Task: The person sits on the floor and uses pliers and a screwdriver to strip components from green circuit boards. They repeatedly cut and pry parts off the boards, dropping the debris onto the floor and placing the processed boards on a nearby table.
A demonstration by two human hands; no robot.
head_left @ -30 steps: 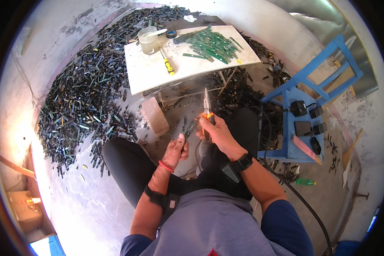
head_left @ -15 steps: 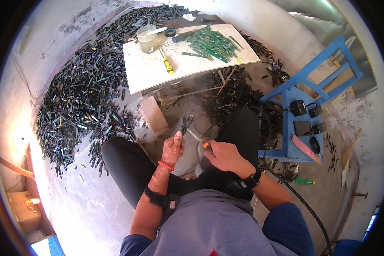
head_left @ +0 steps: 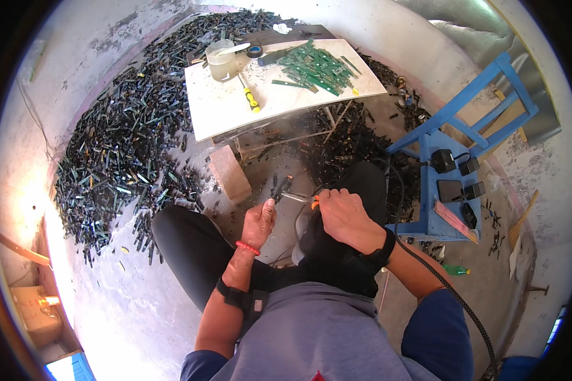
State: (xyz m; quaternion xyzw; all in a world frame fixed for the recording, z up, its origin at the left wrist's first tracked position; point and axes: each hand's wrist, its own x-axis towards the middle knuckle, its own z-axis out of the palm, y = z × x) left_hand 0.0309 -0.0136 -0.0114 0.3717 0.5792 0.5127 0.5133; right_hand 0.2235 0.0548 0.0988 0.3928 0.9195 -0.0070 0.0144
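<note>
Between my raised knees, my left hand [head_left: 259, 222] is closed, thumb on top, around the lower end of a thin dark strip-shaped piece [head_left: 279, 187]. The piece points up and away from the fist, and small orange bits show near its tip. From the right, my right hand [head_left: 344, 214] grips the orange handle of a screwdriver [head_left: 297, 197], most of the handle hidden in the fist. The screwdriver's metal shaft points left and its tip meets the dark piece just above my left thumb; the exact contact is too small to tell.
Ahead stands a low table [head_left: 213, 120] with green strips [head_left: 318, 66], a cup of liquid [head_left: 221, 63], a tape roll [head_left: 254, 51] and a yellow screwdriver [head_left: 250, 100]. A heap of dark strips [head_left: 121, 146] covers the left floor. At right, a blue chair [head_left: 426, 209] holds black adapters; a cable [head_left: 451, 292] passes my right arm.
My right hand has moved slightly up and to the right, turning the screwdriver to lie flatter against the dark piece. My left hand has barely moved.
</note>
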